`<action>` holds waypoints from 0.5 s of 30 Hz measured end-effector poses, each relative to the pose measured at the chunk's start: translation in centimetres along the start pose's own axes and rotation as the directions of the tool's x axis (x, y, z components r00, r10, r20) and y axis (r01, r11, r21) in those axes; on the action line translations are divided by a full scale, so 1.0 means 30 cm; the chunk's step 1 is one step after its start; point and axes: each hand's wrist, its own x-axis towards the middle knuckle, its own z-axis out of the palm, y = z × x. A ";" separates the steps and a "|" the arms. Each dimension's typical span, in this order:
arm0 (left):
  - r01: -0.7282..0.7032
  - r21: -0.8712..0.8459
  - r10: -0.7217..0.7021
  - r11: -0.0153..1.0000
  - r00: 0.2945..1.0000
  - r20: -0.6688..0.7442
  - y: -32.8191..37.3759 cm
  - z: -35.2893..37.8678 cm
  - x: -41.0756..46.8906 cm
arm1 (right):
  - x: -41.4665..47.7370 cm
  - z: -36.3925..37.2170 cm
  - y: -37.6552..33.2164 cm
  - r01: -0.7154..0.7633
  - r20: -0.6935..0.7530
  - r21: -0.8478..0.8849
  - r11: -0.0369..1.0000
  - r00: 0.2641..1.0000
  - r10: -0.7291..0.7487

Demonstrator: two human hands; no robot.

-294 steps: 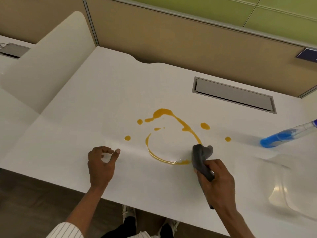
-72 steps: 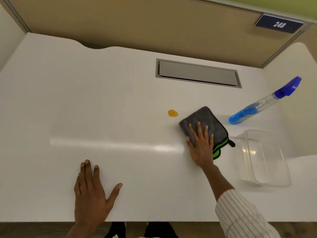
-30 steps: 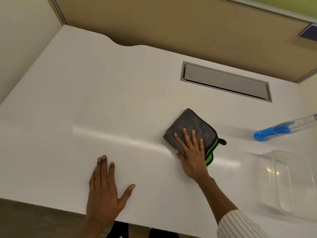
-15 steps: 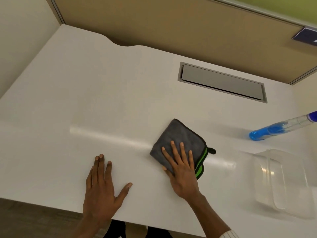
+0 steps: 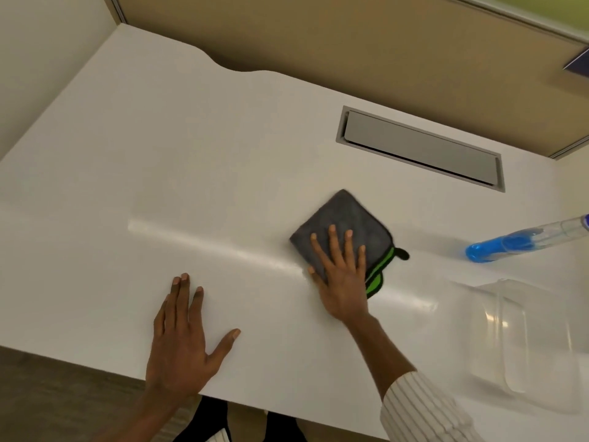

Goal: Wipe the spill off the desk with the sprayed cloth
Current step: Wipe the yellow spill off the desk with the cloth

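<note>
A folded grey cloth (image 5: 347, 218) with a green edge lies flat on the white desk (image 5: 191, 154), right of centre. My right hand (image 5: 342, 279) presses down on the cloth with spread fingers, covering its near half. My left hand (image 5: 181, 339) rests flat on the desk near the front edge, fingers apart, holding nothing. No orange spill shows on the desk surface. A glossy streak runs across the desk to the left of the cloth.
A blue spray bottle (image 5: 510, 244) lies on its side at the right. A clear plastic container (image 5: 522, 339) sits at the near right. A grey cable hatch (image 5: 420, 151) is set into the desk behind the cloth. Partition walls close the back and left.
Since half a second ago my right hand has pushed the cloth away from me and slightly right. The orange drop seen 2.4 s ago is gone. My left hand has stayed put.
</note>
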 end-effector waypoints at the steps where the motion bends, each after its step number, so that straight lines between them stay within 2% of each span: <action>1: 0.004 -0.004 -0.004 1.000 1.000 0.000 0.000 0.001 0.001 | -0.050 0.016 -0.015 0.065 0.000 -0.002 0.998 0.998 -0.065; 3: 0.014 -0.005 -0.014 1.000 1.000 0.001 0.001 0.003 0.001 | -0.157 0.047 -0.021 0.131 0.004 0.005 0.991 0.991 -0.131; 7: 0.013 -0.006 -0.013 1.000 1.000 -0.003 -0.001 0.005 0.002 | -0.268 0.056 0.055 0.112 0.004 0.002 0.994 0.994 -0.112; 10: 0.002 0.000 -0.002 1.000 1.000 -0.004 -0.004 0.007 0.002 | -0.198 0.021 0.116 0.059 0.004 0.011 0.998 0.998 -0.059; 15: 0.009 -0.005 -0.009 1.000 1.000 -0.005 -0.003 0.009 0.002 | 0.054 -0.032 0.135 -0.125 -0.005 0.037 0.991 0.992 0.126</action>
